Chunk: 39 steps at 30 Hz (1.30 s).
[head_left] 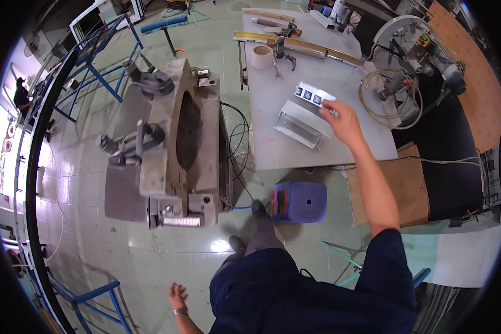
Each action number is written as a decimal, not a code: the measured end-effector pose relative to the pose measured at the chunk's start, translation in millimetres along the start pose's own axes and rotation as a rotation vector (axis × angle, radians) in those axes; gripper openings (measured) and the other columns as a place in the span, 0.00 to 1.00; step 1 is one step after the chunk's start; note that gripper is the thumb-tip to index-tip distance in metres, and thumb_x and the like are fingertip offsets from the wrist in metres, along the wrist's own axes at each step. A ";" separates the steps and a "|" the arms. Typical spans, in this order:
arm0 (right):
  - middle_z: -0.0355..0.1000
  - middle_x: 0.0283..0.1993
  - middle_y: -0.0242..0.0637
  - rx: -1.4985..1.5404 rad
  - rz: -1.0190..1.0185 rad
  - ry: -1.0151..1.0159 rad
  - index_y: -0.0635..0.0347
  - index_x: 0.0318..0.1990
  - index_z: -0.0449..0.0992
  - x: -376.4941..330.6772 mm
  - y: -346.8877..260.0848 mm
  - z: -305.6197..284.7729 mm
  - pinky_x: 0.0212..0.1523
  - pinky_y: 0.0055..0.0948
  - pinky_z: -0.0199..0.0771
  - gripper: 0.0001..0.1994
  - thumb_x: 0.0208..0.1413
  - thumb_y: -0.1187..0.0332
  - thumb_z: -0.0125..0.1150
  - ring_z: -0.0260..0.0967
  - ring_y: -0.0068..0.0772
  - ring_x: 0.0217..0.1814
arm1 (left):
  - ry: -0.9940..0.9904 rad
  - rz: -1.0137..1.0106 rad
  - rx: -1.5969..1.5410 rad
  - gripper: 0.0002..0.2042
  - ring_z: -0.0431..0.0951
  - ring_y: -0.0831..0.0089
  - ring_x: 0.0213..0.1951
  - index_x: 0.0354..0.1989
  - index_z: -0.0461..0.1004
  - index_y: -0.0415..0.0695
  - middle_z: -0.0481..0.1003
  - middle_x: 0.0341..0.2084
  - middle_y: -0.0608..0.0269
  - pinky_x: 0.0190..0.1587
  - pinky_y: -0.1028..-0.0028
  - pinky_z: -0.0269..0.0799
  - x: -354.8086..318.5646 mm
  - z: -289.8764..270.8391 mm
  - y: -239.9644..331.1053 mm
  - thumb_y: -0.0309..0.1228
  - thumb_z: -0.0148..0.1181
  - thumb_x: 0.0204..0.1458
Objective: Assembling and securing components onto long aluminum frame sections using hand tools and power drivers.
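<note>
The right hand is over the pale table, with its thumb and fingers close together at the right end of a white strip with dark squares. Those fingers cover that end, so I cannot tell if they grip it or only touch it. The squares are too small to make out.

The strip is on the far side of a shiny metal trough. A flat white piece is between them; I cannot tell if it is joined to the trough. The strip is long and thin. It slants from far left to near right, and its right end points at the hand. The trough slants nearly the same way. I cannot tell which end of either is the front.

The left hand is low down, away from the table, with its fingers loosely bent and nothing to be seen in it. The picture's bottom edge cuts off its arm.

A roll of tape sits farther back on the table, and a loop of pale hose lies to the right. A blue stool is by the table's near edge.
</note>
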State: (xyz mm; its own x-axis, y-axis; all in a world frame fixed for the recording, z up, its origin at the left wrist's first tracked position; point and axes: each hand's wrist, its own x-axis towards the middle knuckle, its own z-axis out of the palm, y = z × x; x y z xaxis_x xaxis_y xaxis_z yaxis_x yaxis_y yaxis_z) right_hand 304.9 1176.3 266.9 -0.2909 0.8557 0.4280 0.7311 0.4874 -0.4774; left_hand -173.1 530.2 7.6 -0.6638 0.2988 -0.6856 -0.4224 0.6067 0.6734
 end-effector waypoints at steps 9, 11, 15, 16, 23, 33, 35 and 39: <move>0.80 0.42 0.44 -0.125 0.077 -0.414 0.57 0.43 0.83 211.6 143.1 130.3 0.47 0.38 0.76 0.11 0.54 0.65 0.62 0.77 0.47 0.44 | 0.095 -0.171 -0.028 0.28 0.78 0.59 0.48 0.64 0.64 0.47 0.75 0.52 0.56 0.44 0.56 0.75 -35.5 90.8 73.1 0.46 0.59 0.59; 0.80 0.40 0.45 -0.108 0.137 -0.468 0.59 0.42 0.83 236.7 156.3 150.6 0.46 0.37 0.76 0.12 0.54 0.64 0.62 0.77 0.46 0.43 | 0.136 -0.326 -0.049 0.25 0.78 0.58 0.47 0.62 0.65 0.48 0.75 0.50 0.56 0.40 0.56 0.76 -56.6 109.8 43.6 0.45 0.59 0.59; 0.80 0.40 0.46 -0.113 0.218 -0.537 0.61 0.39 0.83 263.4 173.1 178.0 0.44 0.38 0.76 0.12 0.53 0.63 0.63 0.78 0.45 0.41 | 0.042 -0.479 -0.069 0.25 0.78 0.58 0.48 0.61 0.65 0.47 0.75 0.50 0.54 0.39 0.57 0.76 -73.7 107.6 -7.9 0.45 0.58 0.59; 0.80 0.40 0.46 -0.106 0.213 -0.544 0.61 0.39 0.83 270.3 171.7 182.0 0.44 0.38 0.76 0.12 0.53 0.63 0.63 0.78 0.45 0.41 | 0.046 -0.494 -0.045 0.25 0.78 0.58 0.49 0.62 0.64 0.46 0.74 0.51 0.53 0.41 0.57 0.76 -78.7 110.6 0.7 0.45 0.57 0.60; 0.78 0.45 0.54 -0.347 0.307 -0.664 0.64 0.39 0.82 275.7 128.8 215.4 0.46 0.44 0.79 0.20 0.43 0.57 0.65 0.77 0.53 0.47 | 0.055 -0.548 -0.013 0.31 0.73 0.54 0.57 0.67 0.58 0.40 0.66 0.61 0.46 0.52 0.57 0.73 -113.0 163.4 23.0 0.48 0.51 0.63; 0.72 0.21 0.34 0.287 0.670 -0.783 0.60 0.24 0.77 263.3 168.0 183.6 0.21 0.31 0.69 0.13 0.45 0.59 0.62 0.69 0.29 0.20 | 0.211 -0.289 -0.040 0.24 0.81 0.62 0.44 0.63 0.65 0.43 0.77 0.47 0.54 0.39 0.64 0.78 -103.8 216.2 55.0 0.39 0.57 0.60; 0.66 0.20 0.30 0.742 0.866 -0.744 0.57 0.26 0.74 259.2 166.9 163.1 0.18 0.27 0.64 0.05 0.51 0.67 0.59 0.61 0.23 0.16 | 0.226 -0.331 -0.050 0.25 0.82 0.65 0.42 0.63 0.65 0.41 0.79 0.44 0.56 0.35 0.68 0.78 -110.8 222.6 43.0 0.37 0.59 0.59; 0.69 0.26 0.30 1.155 0.958 -0.591 0.60 0.43 0.75 228.7 128.3 107.6 0.25 0.25 0.66 0.11 0.60 0.63 0.59 0.65 0.22 0.24 | 0.245 -0.469 -0.130 0.24 0.82 0.67 0.40 0.62 0.67 0.44 0.79 0.42 0.61 0.34 0.66 0.76 -125.9 236.1 3.7 0.38 0.60 0.58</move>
State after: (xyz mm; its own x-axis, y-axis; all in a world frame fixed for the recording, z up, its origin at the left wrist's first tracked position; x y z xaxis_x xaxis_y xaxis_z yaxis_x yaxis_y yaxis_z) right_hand 265.7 1453.3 221.0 -0.4088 0.7180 -0.5634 0.0229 -0.6091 -0.7928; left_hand 54.7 668.7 31.2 -0.5039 -0.1715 -0.8466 -0.7700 0.5334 0.3502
